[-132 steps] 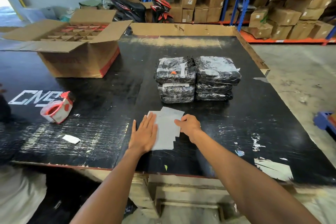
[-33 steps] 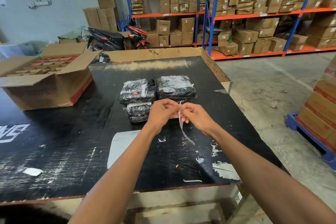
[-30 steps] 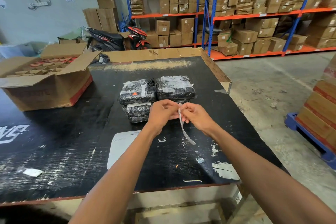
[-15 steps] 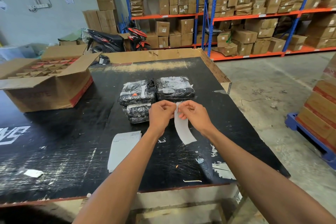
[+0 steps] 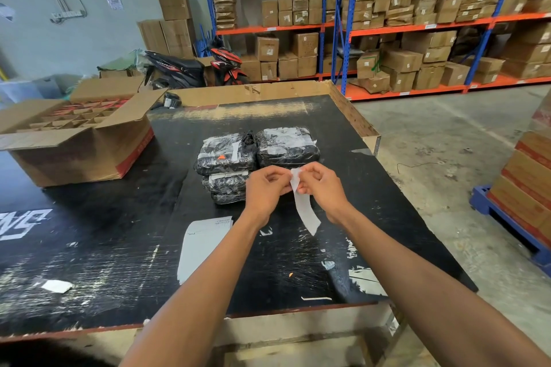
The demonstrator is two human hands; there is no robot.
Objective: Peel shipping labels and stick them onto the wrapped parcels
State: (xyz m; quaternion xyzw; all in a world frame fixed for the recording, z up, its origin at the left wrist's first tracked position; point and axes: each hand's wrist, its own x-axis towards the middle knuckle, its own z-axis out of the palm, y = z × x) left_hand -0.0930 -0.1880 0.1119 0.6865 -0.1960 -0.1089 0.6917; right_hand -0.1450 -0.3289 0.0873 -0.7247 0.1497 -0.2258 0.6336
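Note:
Two stacks of black wrapped parcels (image 5: pixel 256 155) sit side by side on the black table (image 5: pixel 119 232), just beyond my hands. My left hand (image 5: pixel 265 188) and my right hand (image 5: pixel 322 188) are raised above the table and both pinch the top end of one white shipping label (image 5: pixel 304 205), which hangs down and curls between them. A small pile of more label sheets (image 5: pixel 202 241) lies flat on the table under my left forearm.
An open cardboard box (image 5: pixel 77 140) with a divider grid stands at the left. A paper scrap (image 5: pixel 56 286) lies near the front left. Cardboard edging runs along the table's far and right sides. Blue pallet with boxes (image 5: pixel 524 202) on the floor at right.
Since 4.4 s ago I picked one label off the pile and lifted it in front of the parcels. In the last second my fingers worked its top edge and the label turned its face toward me.

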